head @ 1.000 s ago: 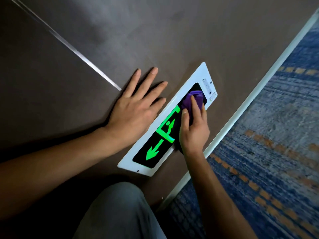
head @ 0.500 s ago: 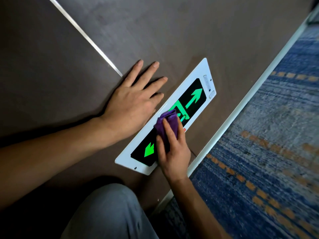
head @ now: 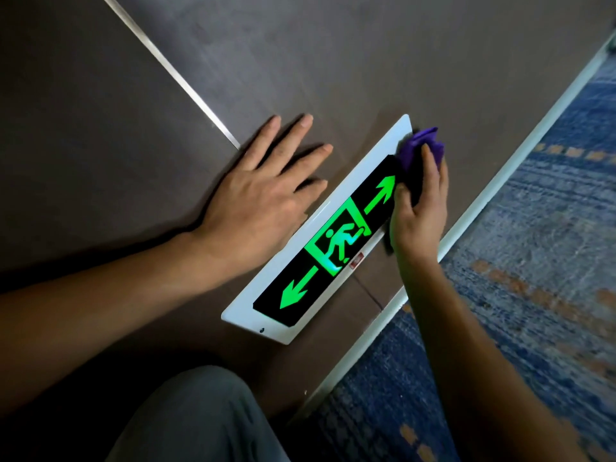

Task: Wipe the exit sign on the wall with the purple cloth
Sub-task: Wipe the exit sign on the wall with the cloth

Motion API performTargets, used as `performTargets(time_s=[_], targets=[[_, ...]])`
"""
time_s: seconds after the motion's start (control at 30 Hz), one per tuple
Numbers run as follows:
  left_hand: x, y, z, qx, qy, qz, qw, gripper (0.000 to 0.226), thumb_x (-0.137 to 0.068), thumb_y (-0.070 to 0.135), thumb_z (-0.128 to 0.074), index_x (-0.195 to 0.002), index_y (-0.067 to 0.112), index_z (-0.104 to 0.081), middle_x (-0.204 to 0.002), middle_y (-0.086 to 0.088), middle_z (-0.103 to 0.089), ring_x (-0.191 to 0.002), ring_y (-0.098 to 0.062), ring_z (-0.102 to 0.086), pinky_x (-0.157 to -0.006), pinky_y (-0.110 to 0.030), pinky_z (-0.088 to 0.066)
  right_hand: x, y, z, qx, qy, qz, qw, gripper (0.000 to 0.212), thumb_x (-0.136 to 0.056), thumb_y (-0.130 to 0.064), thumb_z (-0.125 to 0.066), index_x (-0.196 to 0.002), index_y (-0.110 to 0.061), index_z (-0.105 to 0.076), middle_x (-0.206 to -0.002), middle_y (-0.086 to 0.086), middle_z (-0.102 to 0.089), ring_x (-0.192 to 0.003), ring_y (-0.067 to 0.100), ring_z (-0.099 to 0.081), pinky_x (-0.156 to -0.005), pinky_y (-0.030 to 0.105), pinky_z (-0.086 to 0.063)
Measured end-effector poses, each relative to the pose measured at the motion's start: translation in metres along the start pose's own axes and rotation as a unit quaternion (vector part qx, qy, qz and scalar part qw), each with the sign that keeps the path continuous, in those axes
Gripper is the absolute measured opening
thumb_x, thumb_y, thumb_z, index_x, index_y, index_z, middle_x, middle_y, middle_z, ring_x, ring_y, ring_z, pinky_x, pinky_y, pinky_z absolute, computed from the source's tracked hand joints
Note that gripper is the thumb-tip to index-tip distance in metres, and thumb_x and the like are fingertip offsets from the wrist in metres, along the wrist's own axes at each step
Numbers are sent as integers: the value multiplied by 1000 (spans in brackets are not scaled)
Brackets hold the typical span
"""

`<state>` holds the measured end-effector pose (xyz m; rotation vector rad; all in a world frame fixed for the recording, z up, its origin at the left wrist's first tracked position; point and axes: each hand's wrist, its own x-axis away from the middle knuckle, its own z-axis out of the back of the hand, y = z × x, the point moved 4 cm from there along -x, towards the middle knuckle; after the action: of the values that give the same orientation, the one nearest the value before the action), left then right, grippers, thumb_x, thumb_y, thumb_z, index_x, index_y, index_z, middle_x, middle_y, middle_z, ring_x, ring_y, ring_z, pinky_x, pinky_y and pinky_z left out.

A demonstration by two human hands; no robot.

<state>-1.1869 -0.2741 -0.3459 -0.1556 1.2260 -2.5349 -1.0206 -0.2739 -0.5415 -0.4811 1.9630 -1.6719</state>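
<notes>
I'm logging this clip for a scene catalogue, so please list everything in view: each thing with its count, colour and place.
exit sign: one, white frame, black face with green arrows and running figure, mounted low on the wall
purple cloth: one, purple, bunched at the sign's far end
wall: brown panels behind the sign
metal strip: one, silver, between panels
baseboard: one, pale, where wall meets floor
carpet: blue with orange marks, right
knee: one, grey trousers, bottom
left hand: flat on the wall beside the sign
right hand: grips the cloth against the sign
</notes>
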Motion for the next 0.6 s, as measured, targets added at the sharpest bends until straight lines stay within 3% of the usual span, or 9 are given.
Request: performTargets(time_s=[0.1,0.17,0.37,0.47,0.6], targets=[[-2,0,6,20,11,0,1000,43,-99,36,-53,-136,18,-64,-165,-9,-37,-157,-41,-18,-126,-60,-14,15,-4,-10,4,24,-5,1000,62,-92,-6,-51,-148,-32,-52,-149,-8,-55,-127,14,-51,-96,11,-33],[-2,1,9,28,14,1,999,43,-100,36,-49,-137,18,-64,-165,-10,-37,-156,-41,-19,-126,-60,-15,32,-8,-15,-2,31,-14,999,63,-90,-3,-51,-147,-32,-54,-150,-6,-55,-128,17,-51,-100,16,-36],[7,-3,8,35,9,-13,999,43,-94,20,-63,-137,20,-65,-165,-11,-37,-156,-43,-20,-125,-61,-15,89,-25,-27,-31,7,15,999,62,-89,-3,-53,-145,-30,-57,-158,-3,-45,-138,6,-40,-115,31,-36],[16,-7,7,13,-1,-25,1000,47,-89,23,-70,-135,18,-66,-163,-14,-39,-155,-44,-22,-125,-62,-16,122,-29,-34,-33,-5,55,998,63,-87,-2,-55,-145,-30,-56,-154,-13,-42,-134,-6,-36,-114,25,-32],[18,-8,9,-14,-21,-29,999,51,-89,32,-70,-136,15,-65,-165,-13,-36,-156,-44,-19,-125,-61,-14,155,-33,-42,-24,-31,56,998,64,-89,4,-58,-146,-26,-55,-160,1,-42,-136,21,-45,-117,44,-36]])
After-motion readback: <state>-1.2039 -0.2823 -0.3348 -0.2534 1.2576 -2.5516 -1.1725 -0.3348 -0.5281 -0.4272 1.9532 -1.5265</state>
